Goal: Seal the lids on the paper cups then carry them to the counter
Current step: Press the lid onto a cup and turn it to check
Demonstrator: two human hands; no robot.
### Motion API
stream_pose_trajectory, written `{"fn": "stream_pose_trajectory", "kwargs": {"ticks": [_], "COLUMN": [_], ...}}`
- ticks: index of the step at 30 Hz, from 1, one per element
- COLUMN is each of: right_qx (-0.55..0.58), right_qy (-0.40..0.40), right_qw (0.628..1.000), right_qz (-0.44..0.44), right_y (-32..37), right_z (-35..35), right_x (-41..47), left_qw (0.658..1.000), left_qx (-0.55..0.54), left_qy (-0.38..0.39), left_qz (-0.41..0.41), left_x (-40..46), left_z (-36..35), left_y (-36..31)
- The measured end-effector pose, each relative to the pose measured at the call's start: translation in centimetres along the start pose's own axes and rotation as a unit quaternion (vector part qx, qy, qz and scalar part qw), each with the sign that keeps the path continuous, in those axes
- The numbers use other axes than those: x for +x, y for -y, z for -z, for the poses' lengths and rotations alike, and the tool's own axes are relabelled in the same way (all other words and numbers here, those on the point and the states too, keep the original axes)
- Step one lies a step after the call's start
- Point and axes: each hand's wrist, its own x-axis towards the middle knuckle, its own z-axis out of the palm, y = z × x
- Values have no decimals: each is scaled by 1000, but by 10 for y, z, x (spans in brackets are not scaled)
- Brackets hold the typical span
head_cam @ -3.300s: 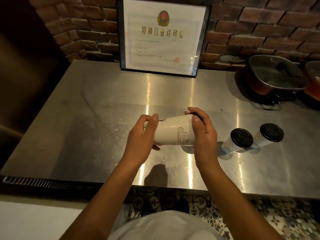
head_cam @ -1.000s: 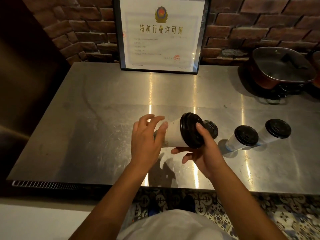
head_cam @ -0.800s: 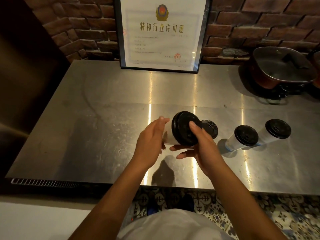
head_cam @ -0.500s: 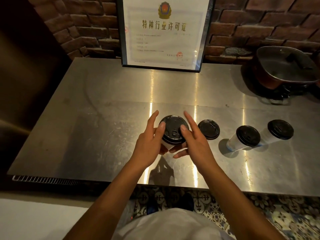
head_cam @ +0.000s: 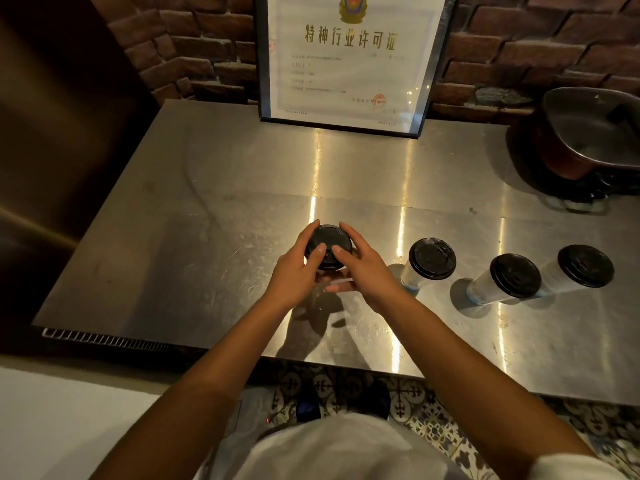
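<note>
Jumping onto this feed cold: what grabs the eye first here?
Both bare hands, left hand and right hand, meet mid-table around a white paper cup with a black plastic lid, thumbs pressing on top. To its right, three more black-lidded white paper cups stand in a row on the brushed steel table. A large framed white certificate leans against the brick wall behind.
</note>
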Motion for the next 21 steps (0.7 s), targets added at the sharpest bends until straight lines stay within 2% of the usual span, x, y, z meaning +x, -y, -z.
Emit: {"fn": "stream_pose_trajectory", "kwargs": {"ticks": [5,16,21], "right_qx": [-14,-152,-241], "right_qy": [-18,-40,-50], "right_qw": [1000,987,968], "right_qz": [-14,25,50], "right_y": [-13,-35,-37], "right_z": [-11,-9,-8], "right_x": [24,35,36], "left_qw": [999,999,972], "left_qx": [28,34,216], "left_qy": [-21,-32,-77], "left_qz": [1,2,-41], "left_x": [18,24,21], "left_z": [-5,-18,-21], "left_y": [23,59,59]}}
